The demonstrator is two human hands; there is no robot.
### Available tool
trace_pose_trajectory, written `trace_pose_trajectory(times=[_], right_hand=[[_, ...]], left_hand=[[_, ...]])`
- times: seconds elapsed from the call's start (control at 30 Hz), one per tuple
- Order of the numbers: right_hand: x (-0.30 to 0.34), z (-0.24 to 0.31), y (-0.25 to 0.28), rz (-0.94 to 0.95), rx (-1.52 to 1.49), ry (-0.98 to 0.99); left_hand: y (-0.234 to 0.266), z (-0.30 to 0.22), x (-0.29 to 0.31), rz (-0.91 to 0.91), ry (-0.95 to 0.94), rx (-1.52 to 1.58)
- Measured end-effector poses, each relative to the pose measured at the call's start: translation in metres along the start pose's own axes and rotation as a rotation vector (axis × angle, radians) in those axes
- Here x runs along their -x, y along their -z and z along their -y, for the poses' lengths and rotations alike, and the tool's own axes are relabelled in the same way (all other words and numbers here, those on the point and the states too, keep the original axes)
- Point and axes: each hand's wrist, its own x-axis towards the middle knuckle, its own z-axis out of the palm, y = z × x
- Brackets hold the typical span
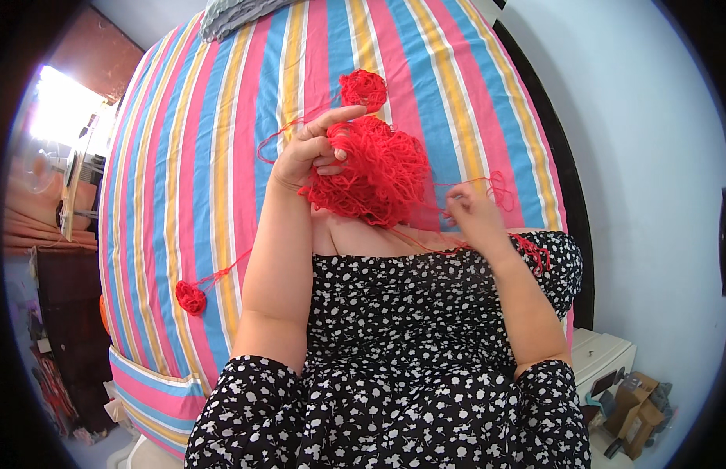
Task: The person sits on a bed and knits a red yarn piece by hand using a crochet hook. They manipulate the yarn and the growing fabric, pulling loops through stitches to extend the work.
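Observation:
A large loose tangle of red yarn (378, 172) rests over my crossed legs, on a striped bedspread. My left hand (316, 148) grips its left side, index finger stretched out and the other fingers curled into the strands. To the right, my right hand (470, 213) has its fingers pinched together on a thin strand of red yarn (441, 209) running from the tangle. A smaller clump of red yarn (363, 89) lies just beyond the tangle. Loose strands (532, 252) trail across my patterned black dress at the right.
A small red yarn ball (191, 298) sits at the left on the striped bedspread (159, 195), joined to a strand leading toward me. A grey ruffled cloth (234, 16) lies at the far end. A pale wall (636, 156) rises on the right, beyond the bed's dark edge.

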Motion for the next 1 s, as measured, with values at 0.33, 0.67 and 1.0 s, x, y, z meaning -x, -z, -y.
trace_pose_trajectory(times=[0.33, 0.67, 1.0], right_hand=[[-0.037, -0.053, 0.069, -0.04, 0.696, 0.027], [-0.052, -0.054, 0.063, 0.218, 0.811, -0.273], [-0.061, -0.045, 0.033, 0.301, 0.659, 0.205]], left_hand=[[-0.003, 0.0, -0.002, 0.007, -0.001, 0.001], [-0.002, -0.001, 0.0, -0.055, 0.011, -0.027], [0.003, 0.0, -0.002, -0.006, 0.003, 0.025]])
